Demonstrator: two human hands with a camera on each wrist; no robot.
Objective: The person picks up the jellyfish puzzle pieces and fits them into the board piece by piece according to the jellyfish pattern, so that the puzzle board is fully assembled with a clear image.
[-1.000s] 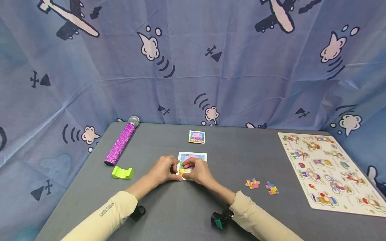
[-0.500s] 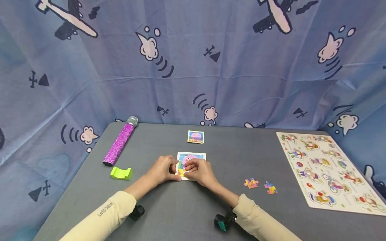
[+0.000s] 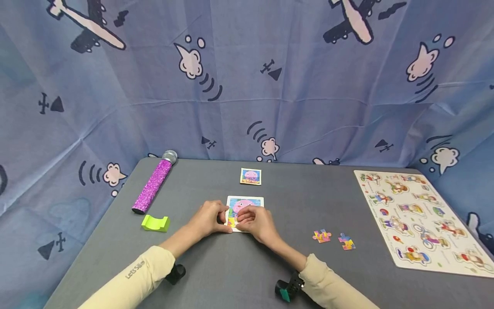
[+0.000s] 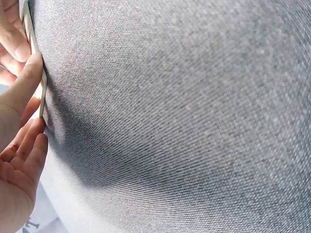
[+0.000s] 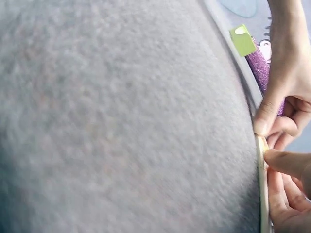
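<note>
On the grey table lies a small jigsaw puzzle board (image 3: 251,198) with a white rim and a pink sea-animal picture. My left hand (image 3: 208,216) grips its left side, thumb at the near edge and fingers along the side. Over its lower middle, my right hand (image 3: 259,223) has curled fingers and thumb pinching a puzzle piece (image 3: 236,219), mostly hidden by the fingertips. In the right wrist view, the board's edge (image 5: 262,189) runs below both hands. The left wrist view shows my left thumb (image 4: 30,73) against that edge.
Two loose puzzle pieces (image 3: 322,235) (image 3: 347,242) lie to the right. A picture card (image 3: 251,176) is behind the board. At left are a purple glitter microphone (image 3: 154,184) and a lime-green block (image 3: 155,223). A large peg puzzle board (image 3: 417,214) lies at far right.
My right hand has shifted slightly over the lower part of the board, uncovering more of the pink picture. The left hand keeps its grip on the board's left side.
</note>
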